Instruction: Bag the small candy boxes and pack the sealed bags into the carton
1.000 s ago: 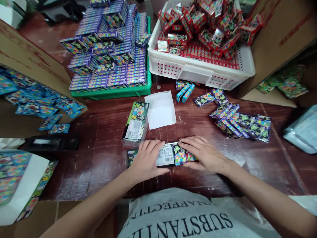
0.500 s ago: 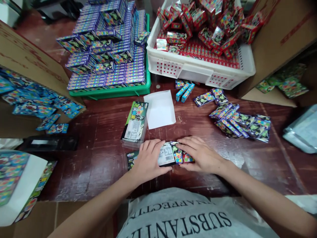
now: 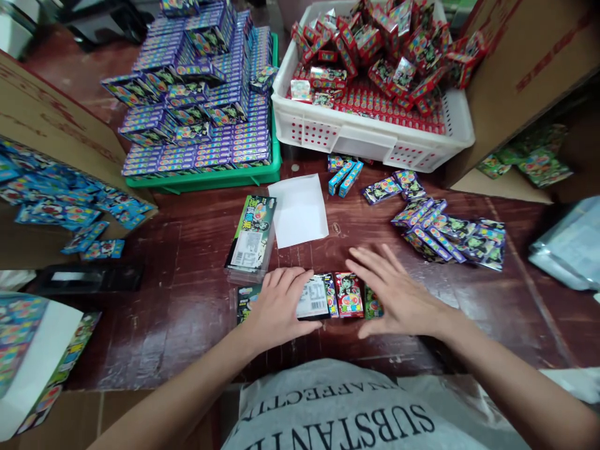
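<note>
My left hand [image 3: 279, 305] lies over a flat black printed pack [image 3: 312, 299] with a white barcode label. Its thumb is at the near edge and its fingers are at the far edge. From the pack's right side a purple small box [image 3: 332, 297] shows in part. Beside that lie a red small box [image 3: 349, 295] and a green small box [image 3: 372, 304], in one row. My right hand [image 3: 398, 294] is spread over the right end of the row, thumb and fingers apart, partly hiding the green box. Whether it touches that box I cannot tell.
Another labelled pack [image 3: 252, 234] and a white paper sheet [image 3: 300, 209] lie beyond my hands. Purple boxes [image 3: 450, 231] are scattered at right. Behind stand a green tray [image 3: 206, 178] of purple boxes and a white basket [image 3: 365, 140] of red ones. Cardboard cartons [image 3: 60, 119] flank the table.
My right hand has opened and shifted right, off the boxes beside the pack. The red box and part of a green box now show. My left hand stays on the pack.
</note>
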The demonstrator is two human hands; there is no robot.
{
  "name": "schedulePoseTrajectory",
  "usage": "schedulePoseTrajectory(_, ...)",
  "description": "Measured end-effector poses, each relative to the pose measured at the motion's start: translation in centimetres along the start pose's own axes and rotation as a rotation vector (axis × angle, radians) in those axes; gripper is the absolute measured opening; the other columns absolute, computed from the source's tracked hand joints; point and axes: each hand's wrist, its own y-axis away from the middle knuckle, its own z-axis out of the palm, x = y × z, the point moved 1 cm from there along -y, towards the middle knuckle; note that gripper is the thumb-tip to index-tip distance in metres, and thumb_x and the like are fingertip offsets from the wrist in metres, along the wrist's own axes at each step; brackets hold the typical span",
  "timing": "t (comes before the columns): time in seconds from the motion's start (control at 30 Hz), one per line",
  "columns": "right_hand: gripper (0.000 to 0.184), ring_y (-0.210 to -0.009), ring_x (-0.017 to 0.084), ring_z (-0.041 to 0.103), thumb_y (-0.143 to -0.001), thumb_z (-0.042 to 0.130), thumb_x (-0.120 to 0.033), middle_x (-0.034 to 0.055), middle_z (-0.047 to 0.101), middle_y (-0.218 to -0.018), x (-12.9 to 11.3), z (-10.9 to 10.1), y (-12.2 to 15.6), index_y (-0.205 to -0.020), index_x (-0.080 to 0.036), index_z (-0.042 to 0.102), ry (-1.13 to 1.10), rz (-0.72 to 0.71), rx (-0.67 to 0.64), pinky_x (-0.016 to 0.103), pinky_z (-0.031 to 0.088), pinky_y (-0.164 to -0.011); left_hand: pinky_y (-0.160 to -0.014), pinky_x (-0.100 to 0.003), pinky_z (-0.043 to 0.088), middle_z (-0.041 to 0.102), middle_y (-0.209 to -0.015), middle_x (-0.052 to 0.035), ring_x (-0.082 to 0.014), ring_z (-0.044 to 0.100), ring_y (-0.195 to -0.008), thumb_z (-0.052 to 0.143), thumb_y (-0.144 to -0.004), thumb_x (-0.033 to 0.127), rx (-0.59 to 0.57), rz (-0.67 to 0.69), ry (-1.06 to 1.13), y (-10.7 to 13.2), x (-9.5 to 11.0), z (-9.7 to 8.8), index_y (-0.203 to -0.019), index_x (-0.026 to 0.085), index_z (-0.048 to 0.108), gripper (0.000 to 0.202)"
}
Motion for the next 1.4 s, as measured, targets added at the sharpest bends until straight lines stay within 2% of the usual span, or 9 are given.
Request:
schedulePoseTrajectory(0.13,0.091,-0.147,0.034,0.035,-0.085,0.066,-0.065,0.0131,0.042,-0.158,1.1,0.4,1.2,-0.157,-0.024,0.028,-0.043,-0.014,-0.028,0.068,0.013,-0.121,-0.105,-0.051,0.037,0.053,-0.136,-0.0122,-0.0342,0.048,-0.121,0.082,-0.069,0.053,0.002,-0.009,0.03,-0.4,0.7,0.3,-0.144,0.02,0.043,0.091)
schedulePoseTrajectory(0.27,0.074,-0.14,0.029,0.045,-0.088,0.067,-0.05,0.0107,0.052,-0.151,1.2,1.6,-0.3,-0.151,-0.025,0.04,-0.13,-0.089,0.015,0.063,0.016,-0.123,-0.104,-0.052,0.037,0.054,-0.135,-0.0126,-0.0354,0.048,-0.121,0.083,-0.067,0.053,-0.013,0.015,0.058,-0.8,1.1,0.6,-0.146,0.022,0.043,0.094)
schedulePoseTrajectory(0.6,0.071,-0.131,0.029,0.054,-0.082,0.072,-0.053,0.0126,0.059,-0.139,2.0,1.5,-0.8,-0.142,-0.023,0.048,-0.152,-0.024,0.162,0.063,0.014,-0.122,-0.105,-0.049,0.038,0.053,-0.136,-0.012,-0.0336,0.047,-0.122,0.085,-0.067,0.047,0.048,-0.066,0.044,-0.5,1.5,0.7,-0.143,0.02,0.044,0.09)
schedulePoseTrajectory(0.83,0.066,-0.133,0.028,0.053,-0.086,0.069,-0.05,0.0114,0.058,-0.142,0.5,1.9,-1.5,-0.142,-0.023,0.048,-0.164,-0.053,0.087,0.061,0.008,-0.124,-0.102,-0.05,0.038,0.053,-0.137,-0.0136,-0.0345,0.048,-0.122,0.084,-0.067,0.049,0.065,-0.085,0.021,-1.1,2.2,1.2,-0.142,0.019,0.044,0.09)
schedulePoseTrajectory(0.9,0.074,-0.14,0.029,0.046,-0.088,0.067,-0.054,0.0119,0.052,-0.149,0.5,1.4,-1.5,-0.15,-0.024,0.039,-0.143,-0.082,0.026,0.063,0.004,-0.124,-0.101,-0.05,0.039,0.054,-0.136,-0.0134,-0.0346,0.048,-0.121,0.083,-0.068,0.05,0.047,-0.062,0.024,-1.2,2.2,1.1,-0.143,0.019,0.044,0.09)
schedulePoseTrajectory(1.0,0.109,-0.15,0.037,0.028,-0.079,0.068,-0.07,0.0193,0.032,-0.162,0.8,0.4,-0.4,-0.16,-0.018,0.017,-0.064,-0.03,0.021,0.067,0.003,-0.122,-0.102,-0.05,0.038,0.054,-0.136,-0.0133,-0.0351,0.048,-0.121,0.082,-0.069,0.05,0.051,-0.068,0.008,-1.2,1.8,0.8,-0.143,0.02,0.044,0.089)
schedulePoseTrajectory(1.07,0.118,-0.15,0.04,0.027,-0.073,0.071,-0.073,0.0221,0.03,-0.162,1.3,-0.2,0.8,-0.16,-0.016,0.016,-0.03,0.037,0.036,0.069,0.005,-0.121,-0.103,-0.051,0.037,0.053,-0.137,-0.0129,-0.0352,0.047,-0.122,0.083,-0.069,0.048,0.056,-0.071,0.0,-1.1,1.5,0.6,-0.143,0.02,0.044,0.088)
schedulePoseTrajectory(1.23,0.081,-0.138,0.033,0.047,-0.083,0.074,-0.043,0.0139,0.054,-0.143,1.9,-0.6,1.7,-0.152,-0.025,0.036,-0.1,0.071,0.069,0.067,0.002,-0.122,-0.1,-0.051,0.038,0.054,-0.135,-0.0139,-0.0353,0.049,-0.12,0.083,-0.068,0.049,0.076,-0.057,-0.003,-1.5,2.0,0.7,-0.142,0.018,0.044,0.089)
schedulePoseTrajectory(1.4,0.083,-0.138,0.031,0.048,-0.08,0.078,-0.044,0.0094,0.053,-0.147,2.2,-1.8,-0.5,-0.151,-0.03,0.039,-0.219,-0.013,0.076,0.064,0.003,-0.123,-0.102,-0.05,0.037,0.053,-0.136,-0.0139,-0.0347,0.05,-0.123,0.084,-0.067,0.047,0.132,-0.05,0.054,-1.6,2.6,0.7,-0.143,0.02,0.042,0.09)
